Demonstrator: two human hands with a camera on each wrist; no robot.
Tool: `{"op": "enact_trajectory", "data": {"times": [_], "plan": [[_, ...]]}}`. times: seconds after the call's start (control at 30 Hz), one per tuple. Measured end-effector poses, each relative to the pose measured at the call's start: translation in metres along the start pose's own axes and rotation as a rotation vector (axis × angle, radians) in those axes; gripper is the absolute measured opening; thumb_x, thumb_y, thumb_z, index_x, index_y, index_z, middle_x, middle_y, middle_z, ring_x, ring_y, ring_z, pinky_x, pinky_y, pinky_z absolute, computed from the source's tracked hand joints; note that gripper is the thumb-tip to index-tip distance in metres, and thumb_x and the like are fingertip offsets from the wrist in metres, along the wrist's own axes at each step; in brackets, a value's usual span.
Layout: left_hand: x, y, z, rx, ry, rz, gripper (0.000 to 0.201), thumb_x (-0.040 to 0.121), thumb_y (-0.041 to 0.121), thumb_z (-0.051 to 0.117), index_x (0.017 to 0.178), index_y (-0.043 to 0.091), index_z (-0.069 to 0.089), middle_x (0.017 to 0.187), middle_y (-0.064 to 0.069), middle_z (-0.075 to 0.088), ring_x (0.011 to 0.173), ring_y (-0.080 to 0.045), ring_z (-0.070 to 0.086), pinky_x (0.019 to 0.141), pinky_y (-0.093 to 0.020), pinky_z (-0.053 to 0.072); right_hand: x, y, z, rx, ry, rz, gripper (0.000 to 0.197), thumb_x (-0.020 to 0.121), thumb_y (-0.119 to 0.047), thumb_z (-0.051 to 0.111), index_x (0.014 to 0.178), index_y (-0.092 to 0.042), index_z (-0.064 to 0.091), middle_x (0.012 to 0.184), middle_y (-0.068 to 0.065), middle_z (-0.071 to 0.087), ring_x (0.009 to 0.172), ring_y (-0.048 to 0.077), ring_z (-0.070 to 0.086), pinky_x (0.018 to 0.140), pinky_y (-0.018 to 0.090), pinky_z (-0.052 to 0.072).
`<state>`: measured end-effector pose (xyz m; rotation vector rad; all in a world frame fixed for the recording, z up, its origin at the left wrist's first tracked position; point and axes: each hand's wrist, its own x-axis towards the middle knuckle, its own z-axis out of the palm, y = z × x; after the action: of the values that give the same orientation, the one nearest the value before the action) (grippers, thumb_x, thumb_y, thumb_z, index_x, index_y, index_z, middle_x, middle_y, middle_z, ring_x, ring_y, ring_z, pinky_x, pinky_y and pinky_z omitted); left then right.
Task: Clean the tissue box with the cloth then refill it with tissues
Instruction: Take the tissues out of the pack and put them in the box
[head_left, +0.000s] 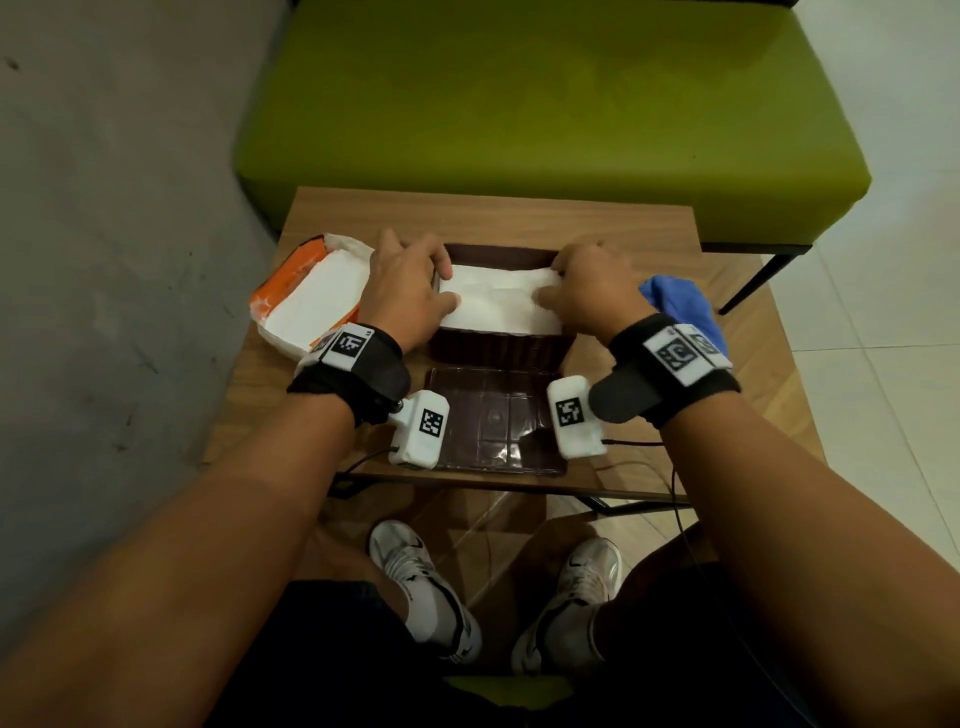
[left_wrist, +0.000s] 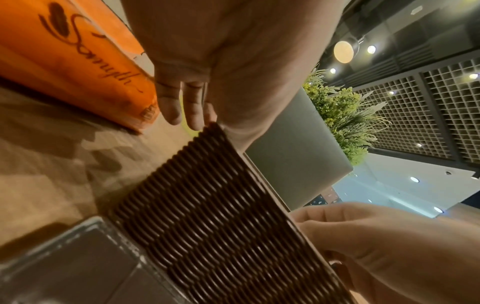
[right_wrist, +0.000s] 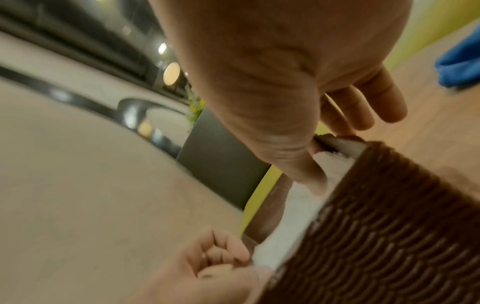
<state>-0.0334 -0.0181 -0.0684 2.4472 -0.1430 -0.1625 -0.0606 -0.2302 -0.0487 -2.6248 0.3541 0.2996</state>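
A brown woven tissue box stands open in the middle of the small wooden table. A white stack of tissues lies in its top. My left hand grips the stack's left end, thumb on top and fingers curled at the box's far left corner. My right hand holds the right end; in the right wrist view its thumb presses on the tissues, with the outer fingers loose outside the box wall. The blue cloth lies bunched to the right of the box.
The box's brown lid lies flat in front of the box, near the table's front edge. An open orange tissue pack with white tissues sits on the left. A green bench stands behind the table and a grey wall on the left.
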Motion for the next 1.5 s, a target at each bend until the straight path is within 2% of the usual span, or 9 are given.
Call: {"op": "enact_trajectory", "data": {"times": [0.17,0.4,0.57,0.67,0.83,0.97,1.27,1.33,1.5], "plan": [[0.004,-0.001,-0.006,0.108,-0.123,0.039,0.022,0.088,0.023,0.088,0.108,0.029,0.082,0.126,-0.003,0.045,0.139,-0.035,0.044,0.114,-0.043,0.043,-0.017,0.017,-0.007,0.661,0.129,0.067,0.046,0.093,-0.032,0.080,0.126,-0.013,0.055,0.100,-0.008,0.055,0.085,0.005,0.056,0.070,0.025,0.050],[0.002,0.004,-0.001,0.158,-0.120,0.009,0.036,0.085,0.030,0.090,0.118,0.026,0.075,0.131,-0.010,0.050,0.135,-0.037,0.047,0.114,-0.041,0.040,-0.008,0.022,0.003,0.599,0.188,0.005,0.021,0.094,-0.012,0.072,0.090,-0.018,0.052,0.099,0.009,0.063,0.069,0.018,0.058,0.061,0.031,0.051],[0.003,0.008,-0.003,0.180,-0.097,0.078,0.022,0.091,0.027,0.085,0.112,0.027,0.081,0.144,-0.011,0.050,0.144,-0.037,0.040,0.113,-0.040,0.038,-0.003,0.024,0.004,0.276,0.261,-0.192,0.005,0.085,-0.022,0.073,0.083,-0.026,0.071,0.108,0.017,0.071,0.116,0.037,0.062,0.099,0.050,0.050],[0.008,0.012,-0.003,0.330,-0.220,0.059,0.040,0.091,0.033,0.086,0.130,0.033,0.077,0.166,-0.013,0.038,0.153,-0.041,0.031,0.124,-0.046,0.029,-0.001,0.021,0.006,-0.064,0.046,-0.179,0.025,0.082,-0.029,0.079,0.106,-0.034,0.077,0.152,0.023,0.051,0.148,0.042,0.038,0.115,0.051,0.036],[0.018,0.012,-0.002,0.405,-0.294,-0.005,0.059,0.087,0.033,0.090,0.142,0.034,0.069,0.173,-0.011,0.028,0.156,-0.042,0.027,0.128,-0.047,0.025,-0.006,0.015,0.000,-0.229,0.064,-0.163,0.040,0.085,-0.018,0.076,0.123,-0.032,0.074,0.162,0.017,0.033,0.141,0.045,0.036,0.112,0.052,0.042],[0.025,0.014,-0.002,0.416,-0.291,-0.028,0.065,0.086,0.031,0.092,0.145,0.034,0.067,0.163,-0.011,0.040,0.152,-0.040,0.034,0.123,-0.048,0.034,-0.002,0.010,0.001,-0.343,0.040,-0.094,0.039,0.090,-0.019,0.073,0.128,-0.028,0.072,0.171,0.018,0.022,0.148,0.047,0.029,0.117,0.059,0.036],[0.037,0.015,0.001,0.515,-0.345,0.007,0.066,0.081,0.026,0.094,0.143,0.030,0.069,0.153,-0.009,0.055,0.140,-0.037,0.052,0.116,-0.046,0.045,0.002,0.001,-0.010,-0.280,-0.154,-0.024,0.046,0.086,-0.034,0.072,0.130,-0.020,0.070,0.142,0.013,0.052,0.135,0.039,0.042,0.112,0.052,0.041],[0.038,0.012,0.000,0.521,-0.339,0.004,0.067,0.081,0.026,0.094,0.143,0.029,0.069,0.154,-0.009,0.055,0.140,-0.037,0.052,0.116,-0.047,0.046,0.000,0.007,-0.016,-0.207,-0.178,-0.061,0.044,0.097,-0.031,0.073,0.137,-0.014,0.068,0.144,0.017,0.049,0.131,0.038,0.050,0.109,0.045,0.044],[0.034,0.009,-0.001,0.500,-0.314,-0.010,0.055,0.081,0.025,0.094,0.132,0.012,0.076,0.144,-0.012,0.065,0.133,-0.037,0.059,0.111,-0.048,0.052,-0.010,0.014,-0.023,-0.036,-0.005,-0.112,0.041,0.104,-0.021,0.067,0.143,-0.011,0.062,0.155,0.019,0.046,0.134,0.036,0.056,0.101,0.032,0.043]]}}
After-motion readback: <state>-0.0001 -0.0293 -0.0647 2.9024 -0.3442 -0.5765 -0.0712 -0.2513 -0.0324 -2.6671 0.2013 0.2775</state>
